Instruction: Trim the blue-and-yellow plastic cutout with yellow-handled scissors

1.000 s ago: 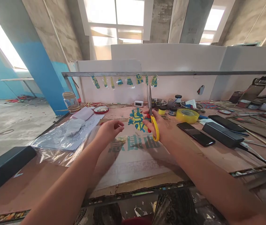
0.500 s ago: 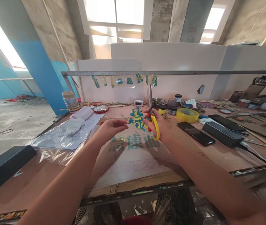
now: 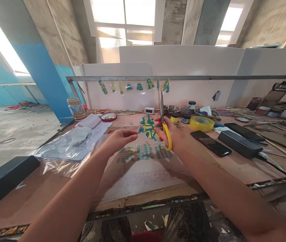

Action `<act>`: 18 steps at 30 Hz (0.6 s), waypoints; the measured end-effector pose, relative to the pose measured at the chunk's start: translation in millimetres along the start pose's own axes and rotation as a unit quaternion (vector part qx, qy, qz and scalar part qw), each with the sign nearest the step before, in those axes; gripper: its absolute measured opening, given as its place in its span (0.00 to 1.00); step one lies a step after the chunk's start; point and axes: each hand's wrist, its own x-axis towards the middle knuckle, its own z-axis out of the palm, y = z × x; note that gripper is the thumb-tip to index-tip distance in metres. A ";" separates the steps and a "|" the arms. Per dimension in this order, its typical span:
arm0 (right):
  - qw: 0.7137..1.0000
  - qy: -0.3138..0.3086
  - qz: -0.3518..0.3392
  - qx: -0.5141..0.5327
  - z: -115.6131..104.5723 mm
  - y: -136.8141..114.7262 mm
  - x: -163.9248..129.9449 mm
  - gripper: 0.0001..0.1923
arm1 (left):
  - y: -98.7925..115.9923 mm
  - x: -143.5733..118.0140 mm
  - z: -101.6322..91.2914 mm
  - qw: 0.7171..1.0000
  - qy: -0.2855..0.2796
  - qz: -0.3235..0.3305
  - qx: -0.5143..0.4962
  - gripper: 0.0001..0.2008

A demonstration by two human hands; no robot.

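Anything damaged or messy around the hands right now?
Yes. The brown cardboard sheet under the hands has a torn, ragged front edge, and paper scraps litter the floor below. The right hand holds the yellow-handled scissors blades-up.

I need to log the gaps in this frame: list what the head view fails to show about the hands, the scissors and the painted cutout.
- Right hand: palm turned away, so its grip inside the scissors handle is hidden.
- Painted cutout: too small to read its figure; one edge sits behind the right fingers.
- Left hand: fingertips near the cutout; contact unclear.
- Scissors blades: seen edge-on, so any gap is unreadable.
- Small jars: labels too small.
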 end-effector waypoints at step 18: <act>0.995 0.004 -0.057 -0.083 -4.1 -6.4 -2.2 0.11 | -18.1 8.3 13.3 0.904 0.006 0.067 0.423 0.04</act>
